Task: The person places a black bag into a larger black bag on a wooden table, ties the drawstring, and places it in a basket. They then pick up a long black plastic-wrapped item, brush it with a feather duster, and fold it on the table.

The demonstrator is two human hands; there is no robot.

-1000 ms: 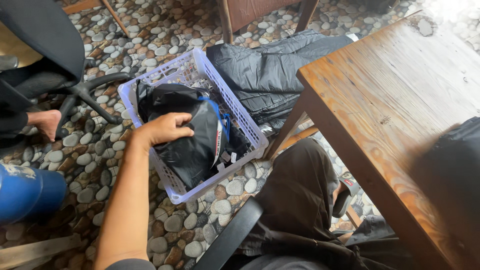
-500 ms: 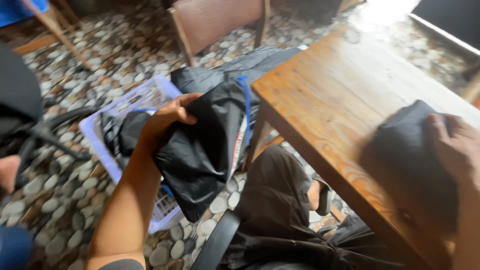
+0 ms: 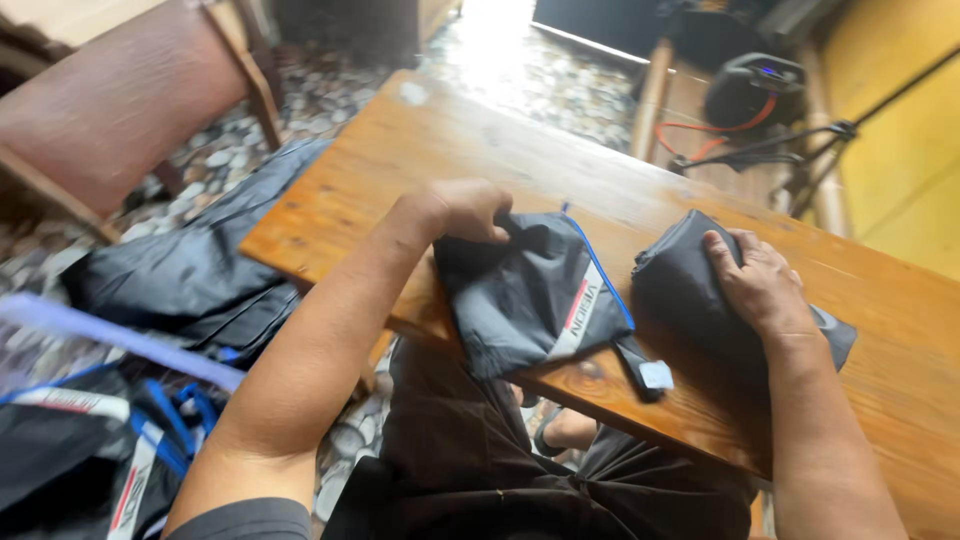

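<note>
My left hand (image 3: 468,209) grips the top edge of a black garment with blue piping and a white-and-red stripe (image 3: 532,298). The garment lies on the wooden table (image 3: 470,140) and hangs over its near edge. My right hand (image 3: 757,280) presses down on a folded black garment (image 3: 690,290) lying further right on the table. The two garments sit side by side, almost touching. My lap in dark trousers (image 3: 470,470) shows below the table edge.
A lilac laundry basket (image 3: 110,345) with more black garments stands at the lower left on the pebble floor. Another black garment (image 3: 190,270) lies heaped beside the table. A wooden chair (image 3: 120,100) stands at the upper left. A black device with orange cable (image 3: 755,85) sits beyond the table.
My left hand lifted the black garment out of the basket and carried it right onto the table. My view swung from the floor to the tabletop. My right hand stays on the folded garment.
</note>
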